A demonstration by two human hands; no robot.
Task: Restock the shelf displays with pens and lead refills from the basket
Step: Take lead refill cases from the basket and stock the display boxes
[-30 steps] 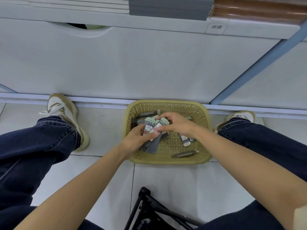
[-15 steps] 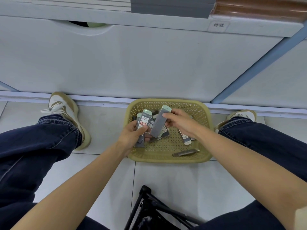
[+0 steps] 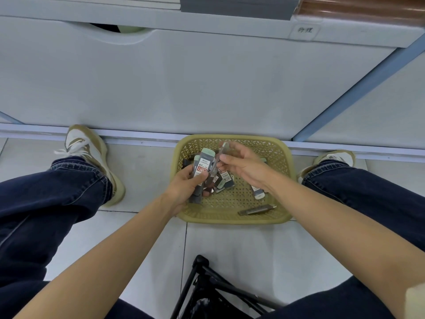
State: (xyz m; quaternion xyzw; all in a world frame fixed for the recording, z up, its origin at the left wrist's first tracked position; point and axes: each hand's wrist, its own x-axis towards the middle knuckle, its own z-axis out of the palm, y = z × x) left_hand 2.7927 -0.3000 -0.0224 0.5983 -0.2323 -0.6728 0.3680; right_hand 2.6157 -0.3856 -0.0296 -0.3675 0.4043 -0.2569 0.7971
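A yellow woven basket sits on the floor against the shelf base. My left hand grips a stack of lead refill boxes with green caps, held upright over the basket's left side. My right hand pinches another slim refill box and holds it edge-on against that stack. More refill boxes lie loose in the basket, with one to the right and a dark pen near the front rim.
A white shelf front with a label tag rises behind the basket, and stacked books lie on the shelf above. My legs and shoes flank the basket. A black tripod stands on the tiles close to me.
Both hands have lifted from the basket bottom. The right hand picked up one refill box and brought it beside the stack in the left hand.
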